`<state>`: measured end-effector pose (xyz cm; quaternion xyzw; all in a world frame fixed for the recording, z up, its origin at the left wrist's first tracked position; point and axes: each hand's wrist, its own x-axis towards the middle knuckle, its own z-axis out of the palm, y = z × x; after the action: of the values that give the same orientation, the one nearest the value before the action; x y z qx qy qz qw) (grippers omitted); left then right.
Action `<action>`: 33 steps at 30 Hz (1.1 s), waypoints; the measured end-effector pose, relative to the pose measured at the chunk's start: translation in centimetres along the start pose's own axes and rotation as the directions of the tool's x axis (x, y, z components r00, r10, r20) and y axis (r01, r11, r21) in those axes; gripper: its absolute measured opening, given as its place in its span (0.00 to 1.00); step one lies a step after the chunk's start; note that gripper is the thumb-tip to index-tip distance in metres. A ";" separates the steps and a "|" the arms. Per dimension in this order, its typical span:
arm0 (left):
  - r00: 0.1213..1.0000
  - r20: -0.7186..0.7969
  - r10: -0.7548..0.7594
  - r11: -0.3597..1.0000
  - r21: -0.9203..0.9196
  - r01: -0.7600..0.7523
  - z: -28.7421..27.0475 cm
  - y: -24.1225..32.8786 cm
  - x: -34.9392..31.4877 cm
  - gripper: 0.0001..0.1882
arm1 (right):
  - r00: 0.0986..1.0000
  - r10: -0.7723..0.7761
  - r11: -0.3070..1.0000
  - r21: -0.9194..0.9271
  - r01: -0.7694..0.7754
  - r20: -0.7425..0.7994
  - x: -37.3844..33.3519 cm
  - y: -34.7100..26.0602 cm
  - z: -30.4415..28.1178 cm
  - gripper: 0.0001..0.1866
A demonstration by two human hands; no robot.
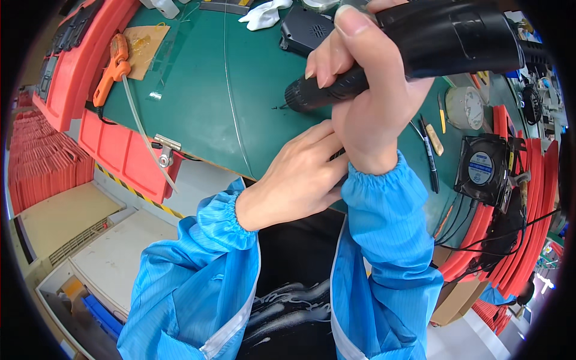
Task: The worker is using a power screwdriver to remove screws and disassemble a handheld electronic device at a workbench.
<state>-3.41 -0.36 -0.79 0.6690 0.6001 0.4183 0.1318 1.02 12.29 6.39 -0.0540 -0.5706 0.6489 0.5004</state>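
My right hand is raised over the table, its fingers wrapped round a black electric screwdriver. The ribbed nose of the tool points left, with a thin dark bit at its end. Just below it, my left hand is curled with its fingers pointing up and right. A dark bit of something shows between its fingers; most of it is hidden behind my right wrist, so its kind cannot be told. A black box-shaped part with a round grille lies beyond the screwdriver's nose.
On the green table an orange glue gun lies at the left, beside a brown card. A marker, a knife, a tape roll and a black fan are at the right. Red bins flank the table.
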 end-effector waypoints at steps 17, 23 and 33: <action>0.973 -0.215 -0.081 0.976 -0.214 0.034 0.0 0.1 0.5 0.20 | 0.997 -0.056 0.962 0.269 0.040 0.052 -0.9 -7.0 -5.7 0.16; 0.950 -0.285 -0.126 0.976 -0.207 0.068 -0.2 0.0 0.5 0.15 | 0.988 -0.062 0.976 0.217 0.030 0.144 -2.3 -7.9 -7.0 0.17; 0.949 -0.291 -0.121 0.985 -0.155 0.078 -0.1 -0.3 0.2 0.10 | 0.955 -0.029 0.992 0.126 -0.009 0.295 -2.7 -7.6 -6.9 0.18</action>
<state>-3.67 -0.10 -0.85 0.5557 0.6150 0.5490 0.1077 11.24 13.91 8.72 0.0784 -0.5975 0.6816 0.4150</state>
